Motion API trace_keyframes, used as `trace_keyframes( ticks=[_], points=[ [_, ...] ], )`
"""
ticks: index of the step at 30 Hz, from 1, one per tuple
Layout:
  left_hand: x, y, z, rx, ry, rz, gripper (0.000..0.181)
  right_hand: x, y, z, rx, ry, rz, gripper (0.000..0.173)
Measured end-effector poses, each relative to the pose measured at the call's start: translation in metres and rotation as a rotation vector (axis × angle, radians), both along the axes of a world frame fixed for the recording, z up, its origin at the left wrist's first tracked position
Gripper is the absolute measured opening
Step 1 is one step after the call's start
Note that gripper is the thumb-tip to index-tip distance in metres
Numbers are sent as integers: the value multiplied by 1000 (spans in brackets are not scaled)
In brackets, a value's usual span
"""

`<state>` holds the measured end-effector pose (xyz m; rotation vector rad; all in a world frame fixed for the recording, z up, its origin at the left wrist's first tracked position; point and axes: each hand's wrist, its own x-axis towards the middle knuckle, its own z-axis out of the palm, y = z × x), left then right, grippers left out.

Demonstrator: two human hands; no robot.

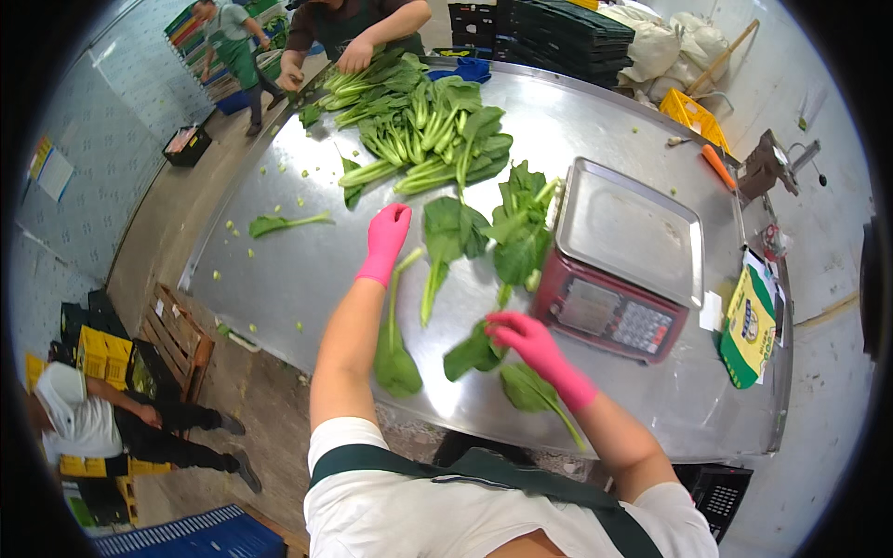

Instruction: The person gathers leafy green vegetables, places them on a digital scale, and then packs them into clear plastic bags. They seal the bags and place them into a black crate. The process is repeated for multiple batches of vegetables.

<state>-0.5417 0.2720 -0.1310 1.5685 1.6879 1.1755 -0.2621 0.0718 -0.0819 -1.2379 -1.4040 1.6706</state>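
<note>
My left hand (388,240), in a pink glove, is above the metal table (279,279) with its fingers curled; whether anything small is between them I cannot tell. My right hand (534,349), also gloved in pink, has its fingertips over a loose green leaf (471,357); its grip is unclear. A leaf with a long stalk (396,366) lies below my left hand, another leaf (527,388) beside my right. Between the hands and the scale rest more leafy greens (446,230). A large pile of leafy greens (432,132) covers the table's far part.
A red weighing scale (614,279) with a steel pan stands at the right. Beyond it lie an orange-handled tool (718,166) and a green-yellow bag (750,321). Across the table a co-worker's hands (356,56) touch the pile. Other people stand at the left and far left.
</note>
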Motion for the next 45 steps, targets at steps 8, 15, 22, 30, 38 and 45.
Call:
trace_keyframes(
  ticks=[8, 15, 22, 30, 38, 45],
  points=[
    [-50, 146, -16, 35, 48, 151, 53, -90, 279, -73, 426, -312, -677, 64],
    [10, 229, 9, -273, 476, 116, 118, -80, 331, -74, 387, -509, -791, 42],
    [16, 228, 13, -308, 668, -98, 115, -91, 395, -28, 434, -213, -669, 44],
    [22, 239, 13, -295, 722, -80, 101, -140, 472, -6, 344, -1115, -228, 120],
    [-9, 221, 3, -162, 564, -170, 82, -100, 439, -20, 415, -1001, -170, 56],
    [-37, 87, 20, -272, -1241, -212, 67, -53, 312, 19, -109, 513, -358, 38]
  ],
)
